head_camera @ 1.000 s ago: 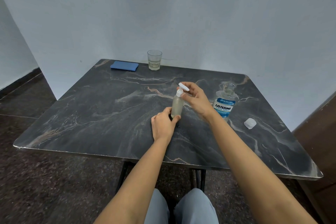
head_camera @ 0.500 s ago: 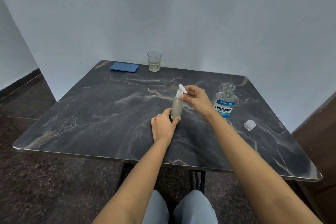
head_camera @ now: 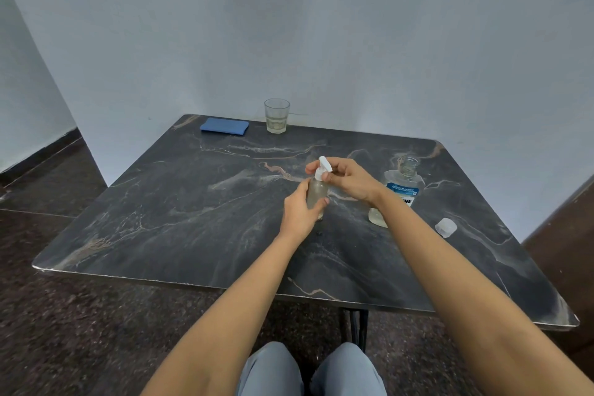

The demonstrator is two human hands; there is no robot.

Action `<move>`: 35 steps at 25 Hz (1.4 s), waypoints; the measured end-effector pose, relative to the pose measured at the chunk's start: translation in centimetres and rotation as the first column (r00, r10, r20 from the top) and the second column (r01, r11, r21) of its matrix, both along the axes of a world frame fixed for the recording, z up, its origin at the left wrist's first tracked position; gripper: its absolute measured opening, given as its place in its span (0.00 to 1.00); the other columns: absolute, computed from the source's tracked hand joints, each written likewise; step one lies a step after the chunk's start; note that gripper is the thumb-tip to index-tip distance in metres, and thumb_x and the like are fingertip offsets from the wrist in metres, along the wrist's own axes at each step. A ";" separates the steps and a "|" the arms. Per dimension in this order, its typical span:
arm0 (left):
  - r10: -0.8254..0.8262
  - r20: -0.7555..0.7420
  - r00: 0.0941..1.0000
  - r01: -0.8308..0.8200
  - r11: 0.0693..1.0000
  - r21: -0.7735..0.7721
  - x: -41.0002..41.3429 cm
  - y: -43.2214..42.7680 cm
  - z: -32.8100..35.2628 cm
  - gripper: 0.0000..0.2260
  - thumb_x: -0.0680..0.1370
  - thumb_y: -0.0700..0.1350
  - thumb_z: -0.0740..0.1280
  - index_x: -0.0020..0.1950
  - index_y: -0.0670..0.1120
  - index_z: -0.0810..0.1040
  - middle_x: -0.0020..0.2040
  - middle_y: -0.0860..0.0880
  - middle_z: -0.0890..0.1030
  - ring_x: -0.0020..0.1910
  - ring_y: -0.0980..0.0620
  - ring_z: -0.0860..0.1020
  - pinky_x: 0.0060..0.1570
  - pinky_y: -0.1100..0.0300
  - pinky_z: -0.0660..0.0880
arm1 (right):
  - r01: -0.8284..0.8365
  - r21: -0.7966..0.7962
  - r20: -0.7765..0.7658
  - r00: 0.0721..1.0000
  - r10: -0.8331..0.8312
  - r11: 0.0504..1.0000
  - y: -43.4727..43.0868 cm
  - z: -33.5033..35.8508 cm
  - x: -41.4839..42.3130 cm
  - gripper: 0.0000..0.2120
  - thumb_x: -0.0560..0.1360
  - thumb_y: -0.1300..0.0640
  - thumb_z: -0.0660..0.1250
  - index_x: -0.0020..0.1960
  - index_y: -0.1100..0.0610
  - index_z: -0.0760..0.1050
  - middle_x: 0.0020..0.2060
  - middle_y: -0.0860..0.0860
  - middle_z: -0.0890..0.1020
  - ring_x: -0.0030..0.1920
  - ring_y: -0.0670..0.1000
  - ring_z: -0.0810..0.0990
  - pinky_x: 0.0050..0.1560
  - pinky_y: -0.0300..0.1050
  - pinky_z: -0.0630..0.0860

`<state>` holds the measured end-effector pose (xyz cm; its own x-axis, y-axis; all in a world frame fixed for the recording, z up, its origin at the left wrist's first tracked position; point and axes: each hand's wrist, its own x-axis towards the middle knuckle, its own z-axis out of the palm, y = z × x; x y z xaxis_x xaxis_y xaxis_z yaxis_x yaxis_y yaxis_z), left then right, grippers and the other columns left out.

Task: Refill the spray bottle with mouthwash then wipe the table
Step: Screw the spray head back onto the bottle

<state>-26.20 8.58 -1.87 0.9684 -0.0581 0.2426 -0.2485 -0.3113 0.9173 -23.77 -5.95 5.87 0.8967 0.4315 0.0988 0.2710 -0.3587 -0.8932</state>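
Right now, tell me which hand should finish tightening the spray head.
Right. The right hand already pinches the white spray head, while the left hand grips the spray bottle body, steadying it.

dim, even light, soft shadows, wide-angle bending at edges.

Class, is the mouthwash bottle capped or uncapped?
Uncapped: the mouthwash bottle shows a bare neck, and its cap lies apart on the table.
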 end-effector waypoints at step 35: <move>0.052 -0.037 0.998 -0.055 0.994 -0.091 -0.9 -0.9 0.5 0.13 0.73 0.43 0.72 0.56 0.50 0.75 0.43 0.57 0.78 0.42 0.61 0.78 0.34 0.75 0.71 | 0.612 0.028 0.155 0.778 -0.609 0.790 4.4 -1.7 -3.2 0.16 0.75 0.59 0.68 0.62 0.57 0.77 0.56 0.52 0.82 0.58 0.48 0.80 0.58 0.39 0.74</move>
